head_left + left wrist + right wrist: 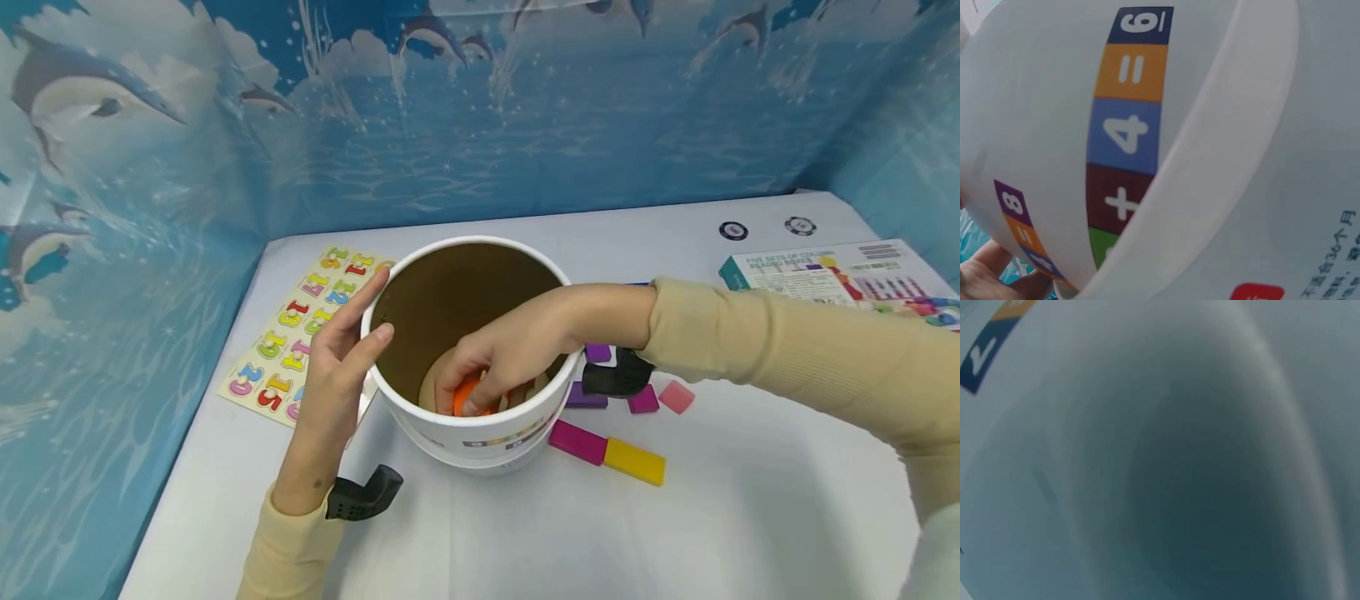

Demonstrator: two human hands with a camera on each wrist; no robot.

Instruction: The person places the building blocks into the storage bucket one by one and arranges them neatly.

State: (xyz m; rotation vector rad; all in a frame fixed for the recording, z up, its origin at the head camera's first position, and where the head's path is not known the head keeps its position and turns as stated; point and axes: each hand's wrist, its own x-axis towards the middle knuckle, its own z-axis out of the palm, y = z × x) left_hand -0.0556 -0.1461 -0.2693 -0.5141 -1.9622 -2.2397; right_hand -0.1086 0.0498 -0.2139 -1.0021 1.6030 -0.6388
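Observation:
A white bucket (480, 421) with a brown-looking inside stands upright on the table in the head view. My left hand (339, 367) holds its left side, thumb at the rim and fingers along the outer wall. In the left wrist view, coloured number squares (1129, 125) show on the bucket's wall, with part of that hand low at the left. My right hand (502, 358) reaches down inside, its curled fingers on an orange piece (467, 393) whose full shape is hidden. The right wrist view is dim and blurred, filled mostly by the bucket's pale wall (1197, 456).
A number puzzle board (281, 354) lies left of the bucket. To the right are a magenta block (577, 442), a yellow block (634, 461), a pink piece (677, 397) and purple blocks (587, 396). Farther back lie a flat box (832, 271) and two round chips (733, 231).

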